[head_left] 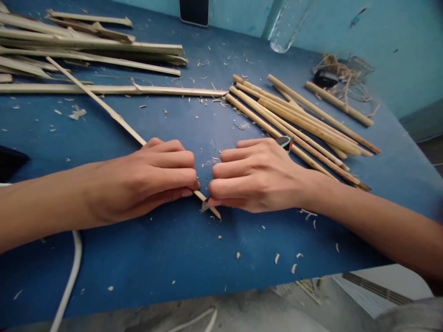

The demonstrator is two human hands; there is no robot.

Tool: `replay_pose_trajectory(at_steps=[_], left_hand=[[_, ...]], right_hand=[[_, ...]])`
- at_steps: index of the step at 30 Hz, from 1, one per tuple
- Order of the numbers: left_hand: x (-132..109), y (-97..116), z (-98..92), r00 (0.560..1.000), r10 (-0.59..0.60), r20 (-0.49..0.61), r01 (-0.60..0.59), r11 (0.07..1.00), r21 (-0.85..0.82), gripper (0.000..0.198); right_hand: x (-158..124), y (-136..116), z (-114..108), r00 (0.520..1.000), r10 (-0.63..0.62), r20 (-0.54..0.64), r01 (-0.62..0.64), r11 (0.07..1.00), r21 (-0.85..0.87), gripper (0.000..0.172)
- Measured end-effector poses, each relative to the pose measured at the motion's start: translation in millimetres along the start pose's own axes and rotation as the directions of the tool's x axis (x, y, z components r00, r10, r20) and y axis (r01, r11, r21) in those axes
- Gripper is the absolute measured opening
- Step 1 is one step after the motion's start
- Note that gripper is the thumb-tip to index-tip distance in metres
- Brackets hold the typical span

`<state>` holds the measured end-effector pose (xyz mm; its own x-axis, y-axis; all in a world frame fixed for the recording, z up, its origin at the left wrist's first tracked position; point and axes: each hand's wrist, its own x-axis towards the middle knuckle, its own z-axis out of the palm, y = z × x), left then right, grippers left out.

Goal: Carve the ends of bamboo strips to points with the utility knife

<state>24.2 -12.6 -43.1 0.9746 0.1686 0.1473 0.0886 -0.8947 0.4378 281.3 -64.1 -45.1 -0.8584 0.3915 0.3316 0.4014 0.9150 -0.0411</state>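
A long, thin wooden stick (114,113) slants across the table, and my left hand (162,177) is closed around it close to its near end. The cut tip of the stick pokes out past my left fingers. My right hand (256,177) is closed on a small knife, whose blade (205,205) lies against the stick just behind the tip. The knife's teal and black handle end (285,143) shows behind my right hand; the rest of the handle is hidden by my palm and fingers.
Rough, peeled sticks (90,44) are piled at the back left. Several short, smooth sticks (304,120) lie to the right, near tangled fibres (346,83). A clear glass (282,34) and a phone (194,11) stand at the back. Shavings dot the blue table (138,267); a white cable (71,281) crosses its front edge.
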Motion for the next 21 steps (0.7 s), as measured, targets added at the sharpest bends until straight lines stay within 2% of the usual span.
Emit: replay_pose_trajectory(at_steps=[4, 8, 15, 21], left_hand=[[1.4, 0.3, -0.6, 1.000, -0.016, 0.001, 0.016, 1.000, -0.005, 0.023], [2.0, -0.2, 0.5, 1.000, -0.011, -0.007, 0.011, 1.000, 0.014, 0.022], [2.7, -0.1, 1.1, 1.000, 0.001, -0.022, 0.000, 1.000, 0.015, 0.021], [0.9, 0.1, 0.3, 0.999, -0.014, -0.036, 0.014, 1.000, -0.005, 0.022]], right_hand=[[6.2, 6.3, -7.0, 0.989, -0.012, 0.148, -0.012, 0.987, 0.161, 0.036], [6.3, 7.6, -10.3, 0.978, -0.070, 0.197, 0.036, 0.985, 0.171, 0.034], [-1.6, 2.3, -0.8, 0.999, -0.011, 0.040, 0.009, 0.999, 0.047, 0.036], [-5.4, -1.3, 4.6, 0.999, -0.017, -0.047, 0.015, 0.999, -0.045, 0.033]])
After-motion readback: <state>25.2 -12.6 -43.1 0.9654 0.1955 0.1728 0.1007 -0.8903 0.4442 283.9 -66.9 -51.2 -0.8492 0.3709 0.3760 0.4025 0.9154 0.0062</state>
